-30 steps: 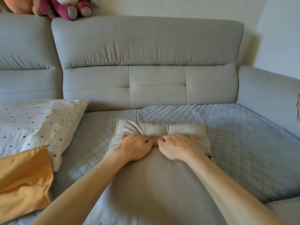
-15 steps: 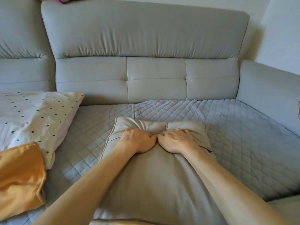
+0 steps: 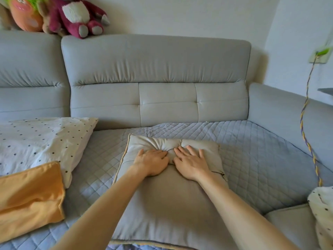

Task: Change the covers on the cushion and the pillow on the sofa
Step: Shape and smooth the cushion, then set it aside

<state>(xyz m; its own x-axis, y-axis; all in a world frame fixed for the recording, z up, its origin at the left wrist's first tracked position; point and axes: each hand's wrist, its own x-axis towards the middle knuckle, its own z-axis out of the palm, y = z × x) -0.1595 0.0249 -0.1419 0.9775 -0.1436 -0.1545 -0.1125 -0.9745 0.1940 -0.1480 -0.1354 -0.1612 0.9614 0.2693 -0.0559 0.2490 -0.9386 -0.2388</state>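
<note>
A grey-beige cushion (image 3: 167,204) with piped edges lies flat on the quilted seat of the sofa (image 3: 252,159), right in front of me. My left hand (image 3: 152,162) presses into its far middle, fingers stretched out flat, and the fabric bunches between the hands. My right hand (image 3: 191,163) lies beside it with fingers spread flat on the cushion. A white pillow with black dots (image 3: 41,141) rests on the seat at the left. An orange cover (image 3: 28,201) lies in front of that pillow.
Plush toys (image 3: 59,15) sit on top of the sofa backrest (image 3: 156,58) at the upper left. A braided yellow-purple cord (image 3: 306,123) hangs from a wall plate over the right armrest. Another dotted fabric piece (image 3: 322,213) shows at the right edge.
Both hands have uncurled from fists to flat fingers on the cushion. The camera has tilted up, bringing the plush toys and wall into view.
</note>
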